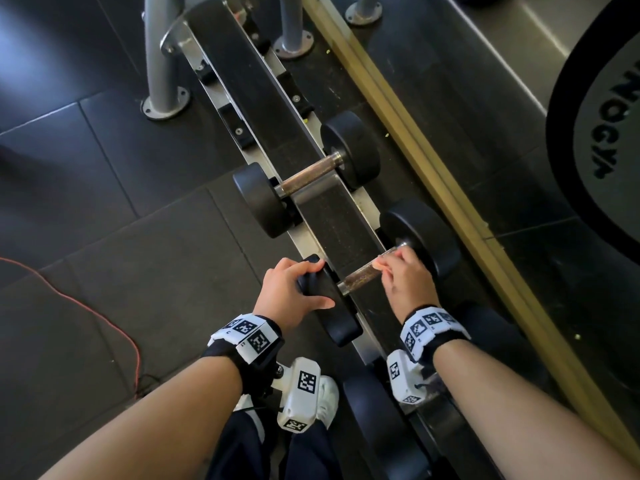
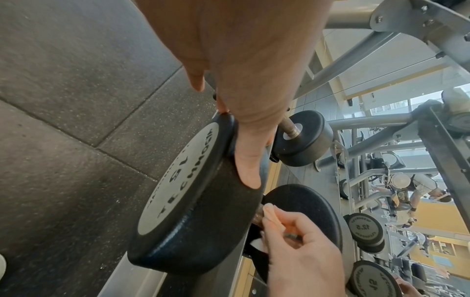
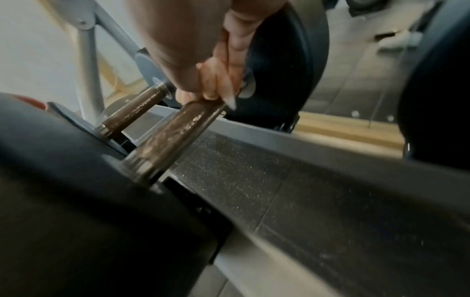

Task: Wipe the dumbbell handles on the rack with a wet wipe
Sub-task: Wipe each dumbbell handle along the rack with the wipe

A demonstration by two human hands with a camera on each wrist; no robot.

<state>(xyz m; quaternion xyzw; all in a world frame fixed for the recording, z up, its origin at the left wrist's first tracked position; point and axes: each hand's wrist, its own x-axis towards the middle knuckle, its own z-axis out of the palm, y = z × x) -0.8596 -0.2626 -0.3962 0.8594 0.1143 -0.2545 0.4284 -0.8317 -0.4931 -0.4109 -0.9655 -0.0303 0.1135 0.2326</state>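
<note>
Two black dumbbells lie across the rack [image 1: 332, 220]. My left hand [image 1: 294, 289] [image 2: 241, 130] grips the left head [image 1: 329, 313] [image 2: 193, 211] of the near dumbbell, fingers over its top and thumb on its rim. My right hand [image 1: 403, 275] [image 2: 300, 241] [image 3: 216, 76] is curled round that dumbbell's brownish handle [image 1: 358, 277] [image 3: 172, 136], close to the right head [image 1: 426, 233]. A white bit of wet wipe [image 2: 257, 244] pokes out under the right hand; the rest of it is hidden. The far dumbbell [image 1: 308, 180] [image 3: 129, 114] lies untouched.
Another dumbbell [image 1: 381, 410] sits on the rack close to my legs. Grey rack posts [image 1: 159, 64] stand at the far left. A wooden strip [image 1: 433, 161] runs along the rack's right side, with a large black disc [image 1: 606, 133] beyond it. A red cable [image 1: 86, 306] crosses the rubber floor.
</note>
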